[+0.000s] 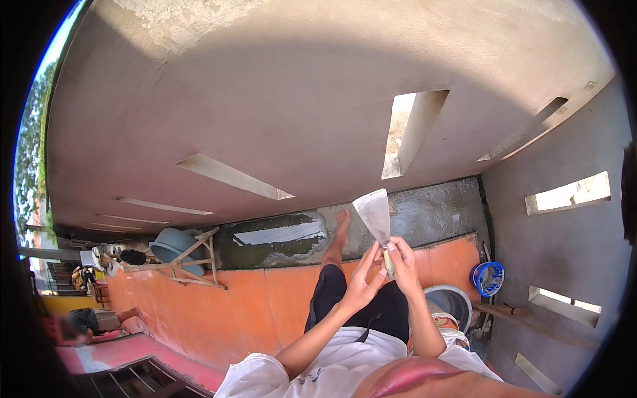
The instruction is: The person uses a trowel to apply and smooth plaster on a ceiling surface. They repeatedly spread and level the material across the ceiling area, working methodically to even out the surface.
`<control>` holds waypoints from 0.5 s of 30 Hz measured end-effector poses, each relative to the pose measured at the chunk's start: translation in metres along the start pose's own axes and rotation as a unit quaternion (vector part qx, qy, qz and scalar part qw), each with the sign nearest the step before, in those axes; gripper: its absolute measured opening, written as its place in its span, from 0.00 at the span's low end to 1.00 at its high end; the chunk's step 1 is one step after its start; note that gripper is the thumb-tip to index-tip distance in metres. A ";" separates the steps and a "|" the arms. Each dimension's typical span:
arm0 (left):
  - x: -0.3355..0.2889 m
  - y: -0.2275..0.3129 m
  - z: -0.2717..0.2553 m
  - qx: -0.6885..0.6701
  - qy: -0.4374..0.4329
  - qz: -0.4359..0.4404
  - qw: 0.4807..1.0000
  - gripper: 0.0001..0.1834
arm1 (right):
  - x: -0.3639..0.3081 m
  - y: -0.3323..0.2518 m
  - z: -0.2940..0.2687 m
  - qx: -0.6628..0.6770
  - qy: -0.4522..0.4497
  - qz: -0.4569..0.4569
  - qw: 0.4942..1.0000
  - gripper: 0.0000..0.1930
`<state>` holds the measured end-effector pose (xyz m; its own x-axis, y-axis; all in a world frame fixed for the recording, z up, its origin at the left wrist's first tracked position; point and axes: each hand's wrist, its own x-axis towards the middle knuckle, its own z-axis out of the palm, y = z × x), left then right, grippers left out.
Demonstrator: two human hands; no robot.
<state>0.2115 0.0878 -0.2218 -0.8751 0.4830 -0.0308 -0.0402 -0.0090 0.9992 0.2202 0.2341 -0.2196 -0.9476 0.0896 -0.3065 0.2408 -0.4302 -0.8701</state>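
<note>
In front of me I hold a putty knife (373, 213) with its wide, whitish-smeared metal blade tilted up and away from me. My left hand (363, 278) is closed on the pale handle (389, 265) from the left, near where it meets the blade. From the other side, my right hand (403, 261) grips the same handle, its fingers wrapped round it. The blade touches nothing and hangs over the wet grey floor strip (424, 213) by the wall.
A tall plastered wall (265, 113) with narrow slots rises ahead. Left stands a wooden sawhorse (192, 260) by a grey tub (174, 247). On my right are a grey basin (454, 298), a blue bucket (488, 278) and stacked pails (446, 322). Another person (93, 322) sits far left.
</note>
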 end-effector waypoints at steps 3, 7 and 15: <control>0.061 0.029 -0.023 0.034 0.031 0.082 0.996 0.37 | 0.046 -0.046 0.033 -0.001 -0.055 -0.120 0.991 0.21; 0.139 0.098 -0.042 -0.028 0.033 0.192 0.981 0.38 | 0.086 -0.108 0.084 -0.007 -0.025 -0.298 0.954 0.30; 0.241 0.241 -0.061 -0.220 -0.113 0.220 0.943 0.37 | 0.100 -0.188 0.134 0.098 -0.034 -0.353 0.930 0.32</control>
<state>-0.0387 0.1482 0.0101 -0.7302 0.5215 0.4415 0.0634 -0.5916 0.8037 0.0524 0.2035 -0.0348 -0.8676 0.3572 0.3458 -0.4832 -0.4424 -0.7555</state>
